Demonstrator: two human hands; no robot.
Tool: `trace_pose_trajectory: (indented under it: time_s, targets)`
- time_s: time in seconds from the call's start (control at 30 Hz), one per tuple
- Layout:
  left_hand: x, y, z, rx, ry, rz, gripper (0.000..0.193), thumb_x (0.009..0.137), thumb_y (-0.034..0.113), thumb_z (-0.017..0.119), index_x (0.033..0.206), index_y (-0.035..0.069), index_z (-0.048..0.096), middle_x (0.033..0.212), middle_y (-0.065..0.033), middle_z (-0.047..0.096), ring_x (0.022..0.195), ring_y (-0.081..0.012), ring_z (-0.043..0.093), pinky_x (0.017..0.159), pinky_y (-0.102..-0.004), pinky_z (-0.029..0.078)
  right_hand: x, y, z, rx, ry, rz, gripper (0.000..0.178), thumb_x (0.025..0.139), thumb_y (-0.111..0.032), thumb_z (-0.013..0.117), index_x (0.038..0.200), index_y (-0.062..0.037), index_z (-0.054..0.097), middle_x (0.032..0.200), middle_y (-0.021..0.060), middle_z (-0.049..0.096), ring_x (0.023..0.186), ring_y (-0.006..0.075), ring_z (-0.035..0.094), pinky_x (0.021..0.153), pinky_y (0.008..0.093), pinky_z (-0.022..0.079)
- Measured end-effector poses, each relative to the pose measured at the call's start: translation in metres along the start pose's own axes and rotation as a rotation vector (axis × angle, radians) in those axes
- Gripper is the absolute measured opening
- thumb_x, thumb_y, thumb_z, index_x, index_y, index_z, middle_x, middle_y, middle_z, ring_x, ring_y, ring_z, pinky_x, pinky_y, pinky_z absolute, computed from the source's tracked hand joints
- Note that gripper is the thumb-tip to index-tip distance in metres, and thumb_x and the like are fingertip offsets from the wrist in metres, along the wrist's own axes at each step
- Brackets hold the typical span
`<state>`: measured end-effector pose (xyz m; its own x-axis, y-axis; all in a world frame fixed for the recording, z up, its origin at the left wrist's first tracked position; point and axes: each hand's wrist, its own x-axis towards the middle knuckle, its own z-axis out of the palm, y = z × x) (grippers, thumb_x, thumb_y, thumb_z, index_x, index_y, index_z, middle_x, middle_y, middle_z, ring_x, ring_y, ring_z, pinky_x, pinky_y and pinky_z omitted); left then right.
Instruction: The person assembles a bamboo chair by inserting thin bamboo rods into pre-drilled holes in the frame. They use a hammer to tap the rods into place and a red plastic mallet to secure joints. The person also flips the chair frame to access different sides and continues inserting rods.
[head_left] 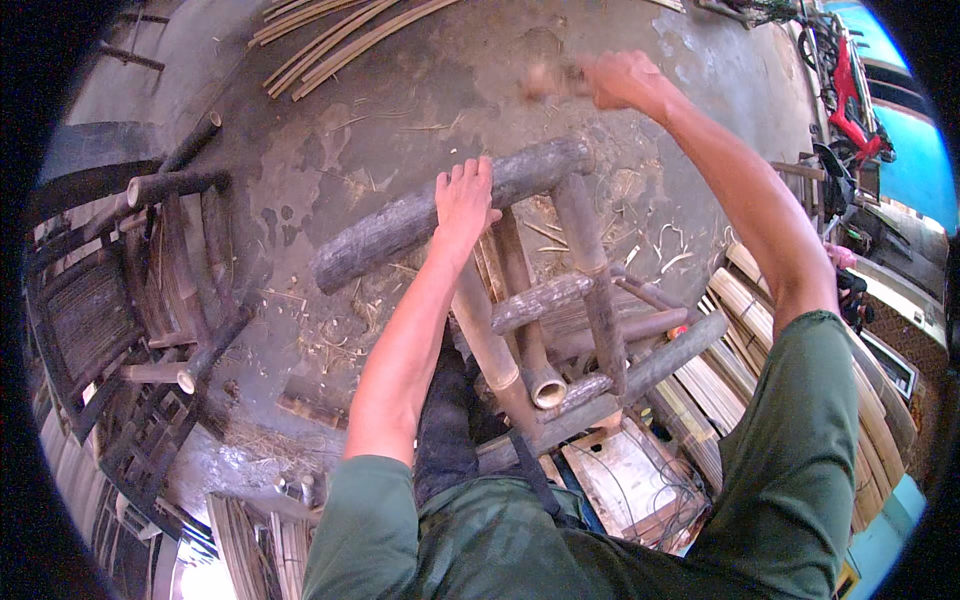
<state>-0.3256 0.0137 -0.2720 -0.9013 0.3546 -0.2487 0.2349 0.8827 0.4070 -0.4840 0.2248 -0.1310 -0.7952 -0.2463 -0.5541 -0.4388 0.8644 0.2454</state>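
A bamboo frame point(605, 300), with several legs and rails joined together, stands tilted in front of me. Across its upper end runs a thick, dark, mottled bamboo pole point(380, 235). My left hand point(465, 205) is wrapped over this pole near its middle. Raised above and beyond the pole's right end, my right hand point(622, 80) is closed in a fist. A brownish tool point(547, 80) juts out to the left of that fist, smeared by motion, so its kind cannot be made out. One open, hollow bamboo end point(548, 392) faces me low in the frame.
Dark bamboo chairs point(130, 290) crowd the left side. Bamboo strips point(335, 45) lie on the far floor, and shavings litter the concrete. Bundled slats point(740, 340) lie at right, near a board with wires point(640, 480). A red motorbike point(850, 100) stands far right.
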Motion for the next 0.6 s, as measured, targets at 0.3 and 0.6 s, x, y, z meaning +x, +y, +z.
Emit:
trace_pose_trajectory:
  time_s: [0.3, 0.6]
  targets:
    - [0.002, 0.000, 0.002, 0.009, 0.005, 0.010, 0.087, 0.056, 0.032, 0.085, 0.127, 0.008, 0.041, 0.118, -0.0098, 0.054, 0.112, -0.0282, 0.053, 0.094, -0.0434, 0.041, -0.002, 0.004, 0.029, -0.033, 0.045, -0.033, 0.029, 0.076, -0.015, 0.064, 0.103, -0.0031, 0.060, 0.084, 0.0157, 0.069, 0.085, 0.0319, 0.068, 0.065, 0.0423, 0.056]
    - [-0.004, -0.001, 0.004, 0.023, 0.003, -0.008, 0.087, 0.056, 0.032, 0.086, 0.127, 0.009, 0.043, 0.119, -0.0078, 0.054, 0.112, -0.0275, 0.052, 0.091, -0.0431, 0.041, -0.018, -0.008, 0.037, 0.066, 0.133, 0.073, 0.040, 0.071, -0.016, 0.072, 0.106, -0.0045, 0.057, 0.086, 0.0156, 0.069, 0.088, 0.0344, 0.067, 0.067, 0.0448, 0.055]
